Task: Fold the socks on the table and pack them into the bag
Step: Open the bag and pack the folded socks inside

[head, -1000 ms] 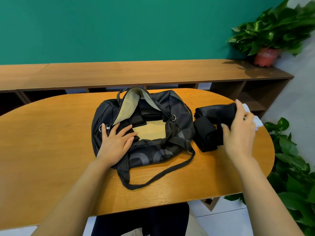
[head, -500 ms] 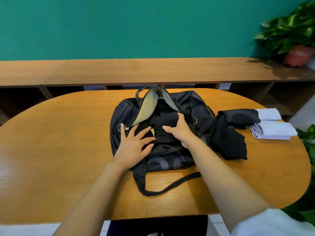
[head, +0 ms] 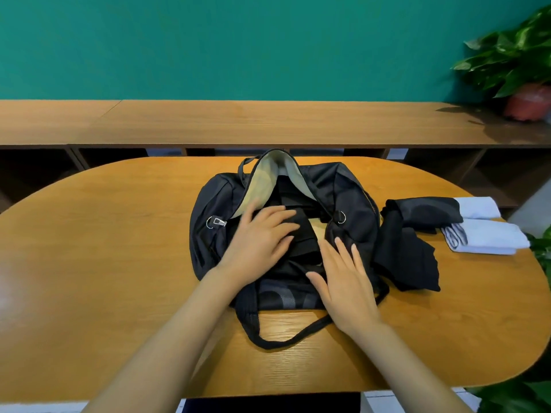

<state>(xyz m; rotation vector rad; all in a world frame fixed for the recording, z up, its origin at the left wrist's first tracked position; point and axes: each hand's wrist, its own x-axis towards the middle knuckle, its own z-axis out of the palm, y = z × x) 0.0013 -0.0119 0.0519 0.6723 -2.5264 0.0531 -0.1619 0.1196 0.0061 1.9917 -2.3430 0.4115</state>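
A black bag lies open in the middle of the oval wooden table, its beige lining turned up at the back. Black folded socks lie inside the opening. My left hand rests flat on them, fingers spread. My right hand lies flat on the bag's front right edge, fingers apart, holding nothing. To the right of the bag lie loose black socks and a pair of folded white socks.
The bag's strap loops onto the table in front. A long wooden shelf runs behind the table against a green wall. A potted plant stands on its right end; leaves show at the lower right.
My right hand carried black socks from the right pile into the bag, let go, and drew back to the bag's front edge. My left hand shifted right onto the socks inside.
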